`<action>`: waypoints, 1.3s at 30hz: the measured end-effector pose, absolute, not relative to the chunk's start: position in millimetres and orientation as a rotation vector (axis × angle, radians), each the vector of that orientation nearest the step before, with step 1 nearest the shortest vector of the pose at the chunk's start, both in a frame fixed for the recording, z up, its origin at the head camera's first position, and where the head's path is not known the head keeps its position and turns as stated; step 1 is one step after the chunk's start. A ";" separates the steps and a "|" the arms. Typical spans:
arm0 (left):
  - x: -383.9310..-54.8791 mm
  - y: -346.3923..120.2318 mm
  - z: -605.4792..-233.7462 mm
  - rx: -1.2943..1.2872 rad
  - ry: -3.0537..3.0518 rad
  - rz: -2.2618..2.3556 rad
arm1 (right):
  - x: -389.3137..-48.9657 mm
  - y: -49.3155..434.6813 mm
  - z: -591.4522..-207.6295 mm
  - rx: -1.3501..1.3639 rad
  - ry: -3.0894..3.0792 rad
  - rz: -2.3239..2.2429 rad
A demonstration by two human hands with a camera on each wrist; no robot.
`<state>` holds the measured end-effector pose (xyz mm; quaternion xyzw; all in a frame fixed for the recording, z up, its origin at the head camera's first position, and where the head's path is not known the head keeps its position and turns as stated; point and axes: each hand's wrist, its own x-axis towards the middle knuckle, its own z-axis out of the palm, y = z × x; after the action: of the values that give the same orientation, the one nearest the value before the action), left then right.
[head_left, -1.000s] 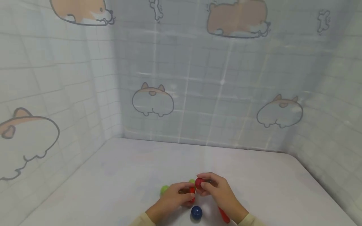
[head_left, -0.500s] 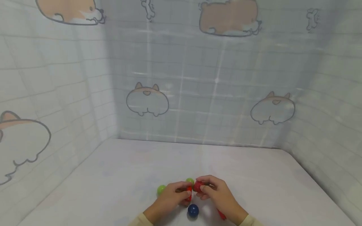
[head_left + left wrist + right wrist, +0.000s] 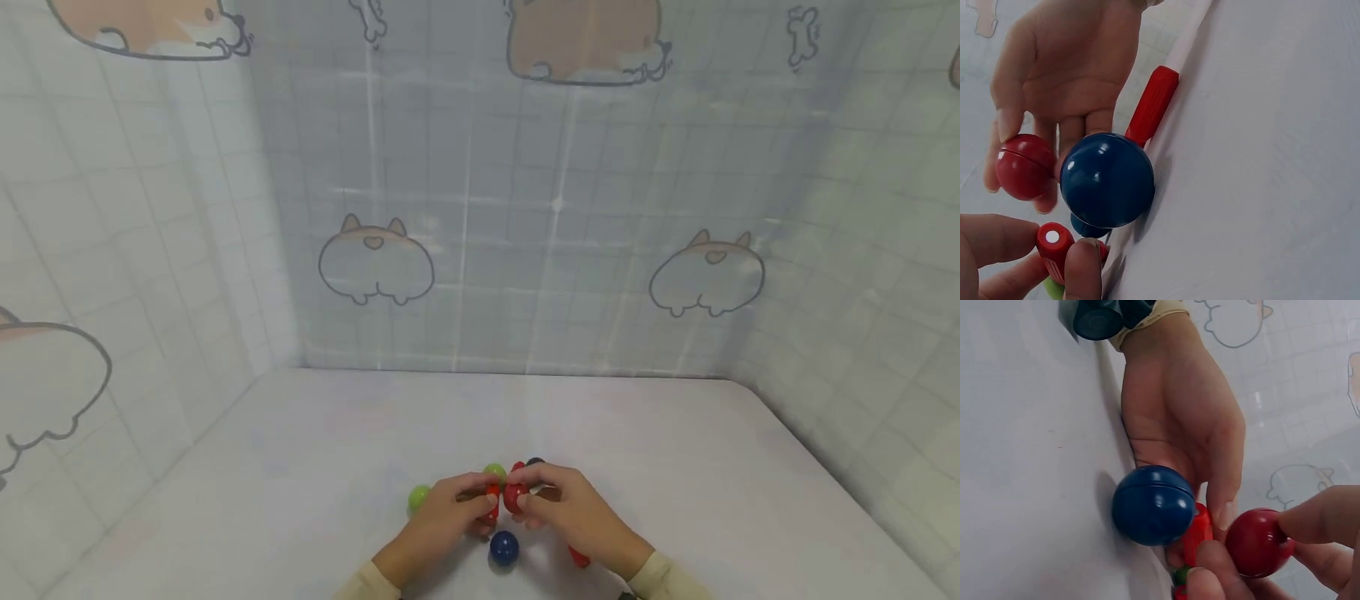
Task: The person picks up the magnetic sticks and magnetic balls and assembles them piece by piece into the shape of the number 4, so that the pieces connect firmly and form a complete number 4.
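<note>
My left hand [image 3: 446, 514] pinches a short ribbed red rod [image 3: 1055, 247], whose flat end bears a white dot. Opposite it, my right hand [image 3: 577, 508] holds a shiny grooved red ball [image 3: 1260, 542] between thumb and fingers, close beside the rod. A larger blue ball [image 3: 504, 549], also grooved, rests on the table just in front of both hands. Beyond the left fingers sits a green ball [image 3: 493, 472]; another green ball [image 3: 419, 498] lies left of that hand. Under the right wrist a red stick [image 3: 1154, 103] is partly hidden.
Behind the right fingers show the tops of a dark blue ball [image 3: 535, 461] and a small red piece [image 3: 518, 466]. The white table [image 3: 360, 433] is enclosed by cloth walls [image 3: 480, 167] printed with cartoon dogs. A dark rounded piece [image 3: 1099, 322] sits by the left sleeve.
The head view has shifted, so everything sits farther left in it. My right hand has brought the red ball closer to the red rod. A dark blue ball now shows behind that hand.
</note>
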<state>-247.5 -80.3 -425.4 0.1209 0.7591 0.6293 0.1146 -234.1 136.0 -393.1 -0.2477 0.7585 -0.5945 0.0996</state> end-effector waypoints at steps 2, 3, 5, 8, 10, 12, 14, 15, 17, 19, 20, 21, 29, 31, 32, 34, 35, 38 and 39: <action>-248.8 -81.4 -423.9 0.367 2.227 1.849 | -234.2 135.4 -392.8 -0.738 2.240 -1.742; -249.4 -81.7 -423.8 0.368 2.221 1.853 | -234.0 135.4 -393.2 -0.736 2.246 -1.732; -250.5 -81.1 -423.9 0.359 2.205 1.863 | -233.7 135.4 -395.1 -0.726 2.263 -1.719; -251.5 -79.6 -424.3 0.342 2.208 1.857 | -235.2 134.7 -399.6 -0.710 2.272 -1.721; -251.7 -78.7 -424.1 0.328 2.223 1.847 | -236.2 134.2 -402.3 -0.702 2.278 -1.712; -251.5 -77.7 -423.6 0.323 2.229 1.840 | -236.6 133.9 -403.8 -0.687 2.290 -1.698; -251.3 -76.4 -422.6 0.322 2.223 1.844 | -236.2 133.8 -403.8 -0.671 2.309 -1.677; -250.9 -75.8 -421.9 0.321 2.216 1.848 | -236.0 133.6 -403.5 -0.663 2.323 -1.665; -250.4 -74.6 -420.6 0.312 2.197 1.858 | -235.1 132.8 -402.0 -0.647 2.344 -1.648; -250.7 -74.4 -420.0 0.300 2.196 1.856 | -234.0 131.2 -400.5 -0.635 2.359 -1.635; -250.8 -74.7 -419.9 0.291 2.199 1.853 | -233.3 130.3 -400.0 -0.633 2.364 -1.628; -251.1 -75.1 -420.0 0.284 2.205 1.848 | -232.5 129.3 -399.6 -0.631 2.369 -1.621; -249.9 -79.7 -419.6 0.261 2.256 1.797 | -228.3 124.3 -400.3 -0.649 2.378 -1.580; -249.1 -80.2 -418.5 0.257 2.263 1.792 | -228.0 123.9 -399.8 -0.660 2.375 -1.578; -248.7 -80.4 -418.1 0.254 2.267 1.791 | -228.0 123.7 -399.7 -0.667 2.375 -1.577; -248.5 -80.7 -417.4 0.256 2.273 1.790 | -228.1 123.4 -399.2 -0.674 2.368 -1.579; -248.2 -80.8 -416.8 0.253 2.275 1.791 | -228.1 123.1 -399.0 -0.675 2.366 -1.581; -247.8 -82.7 -416.5 0.257 2.277 1.799 | -227.8 121.2 -399.5 -0.689 2.375 -1.580; -247.9 -83.7 -416.7 0.256 2.275 1.804 | -227.6 120.2 -400.0 -0.696 2.376 -1.581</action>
<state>-247.9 -83.7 -416.7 0.0874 0.7755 0.6149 0.1134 -227.6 120.2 -400.0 -0.2355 0.8046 -0.5355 0.1018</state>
